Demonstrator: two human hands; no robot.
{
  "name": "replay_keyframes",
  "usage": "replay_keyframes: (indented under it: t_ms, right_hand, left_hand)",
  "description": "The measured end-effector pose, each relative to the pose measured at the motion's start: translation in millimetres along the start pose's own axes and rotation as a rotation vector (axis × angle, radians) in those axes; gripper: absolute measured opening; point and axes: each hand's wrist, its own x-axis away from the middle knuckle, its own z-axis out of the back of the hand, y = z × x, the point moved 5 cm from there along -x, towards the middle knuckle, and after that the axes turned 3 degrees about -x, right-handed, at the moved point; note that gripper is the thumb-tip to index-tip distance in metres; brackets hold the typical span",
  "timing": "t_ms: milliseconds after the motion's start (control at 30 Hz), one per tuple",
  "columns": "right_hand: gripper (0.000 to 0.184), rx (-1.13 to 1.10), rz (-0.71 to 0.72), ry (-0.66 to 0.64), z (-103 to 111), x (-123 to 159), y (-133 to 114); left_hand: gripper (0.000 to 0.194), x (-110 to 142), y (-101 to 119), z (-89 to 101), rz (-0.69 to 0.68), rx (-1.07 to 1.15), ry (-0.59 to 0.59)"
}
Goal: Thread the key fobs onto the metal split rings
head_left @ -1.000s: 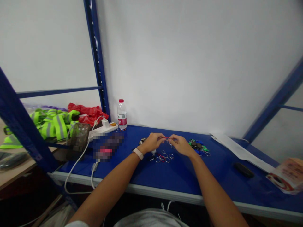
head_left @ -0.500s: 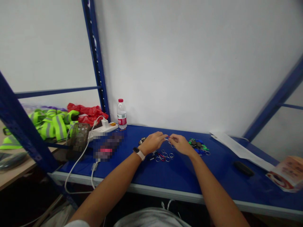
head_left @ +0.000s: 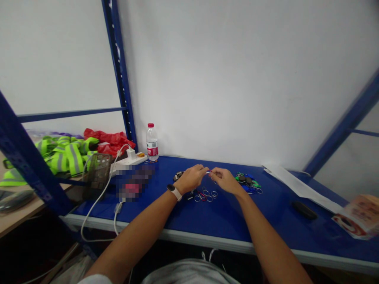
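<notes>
While pinched, probably a keyring (head_left: 209, 172)

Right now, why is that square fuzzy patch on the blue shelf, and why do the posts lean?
In the head view, the pixelated patch hides whatever lies there, so I cannot tell what it is; the blue shelf posts probably lean because a wide lens bends the picture's edges, and the right post looks slightly blurred.
</notes>
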Motion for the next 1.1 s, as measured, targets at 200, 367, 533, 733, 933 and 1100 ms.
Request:
replay_keyframes:
  t_ms: [200, 367, 533, 733, 933, 1100]
  right_hand:
    - [0.034, -0.030, -0.032, -0.011, -3.7, -0.3, 1.6]
    - [0.037, -0.013, -0.035, -0.018, -2.2, -0.2, -0.7]
    - [0.038, 0.063, -0.020, 0.019, 5.1, -0.7, -2.8]
    - [0.031, 0.313, -0.110, 0.041, 10.1, -0.2, 6.8]
    - [0.032, 0.578, -0.268, -0.067, 9.0, 2.1, 27.6]
    - [0.030, 0.636, -0.297, -0.048, 13.5, 3.1, 34.8]
  left_hand:
    - [0.030, -0.7, 2.4, 1.9, -0.008, 0.029, -0.002]
    - [0.031, -0.4, 1.4, 2.5, -0.002, 0.072, 0.018]
    - [0.035, 0.4, -3.0, -1.5, 0.011, 0.127, 0.063]
    - [0.034, 2.8, -24.2, -5.1, 0.107, 0.125, 0.072]
    - [0.029, 9.6, -40.9, -10.6, 0.269, -0.032, -0.092]
    - [0.034, 10.3, -35.7, -12.3, 0.292, -0.081, -0.199]
